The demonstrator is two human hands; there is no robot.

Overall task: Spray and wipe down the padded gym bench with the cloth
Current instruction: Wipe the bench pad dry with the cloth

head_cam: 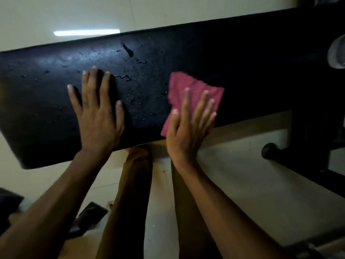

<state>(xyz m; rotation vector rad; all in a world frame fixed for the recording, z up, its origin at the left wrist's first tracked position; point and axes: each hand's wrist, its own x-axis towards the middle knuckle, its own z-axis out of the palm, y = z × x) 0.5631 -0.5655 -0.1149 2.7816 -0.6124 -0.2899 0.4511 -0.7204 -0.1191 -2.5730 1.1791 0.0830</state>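
Head view: no legible writing.

Pale glossy tiled floor (242,184) — bright light streak (86,32) reflected — dim room.

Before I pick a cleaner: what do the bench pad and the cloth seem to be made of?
The bench pad looks like black vinyl or leather-like upholstery: smooth, slightly glossy, with spray droplets beading on top rather than soaking in. The cloth under the right hand looks like soft pink microfibre or terry, with a fuzzy, matte surface.
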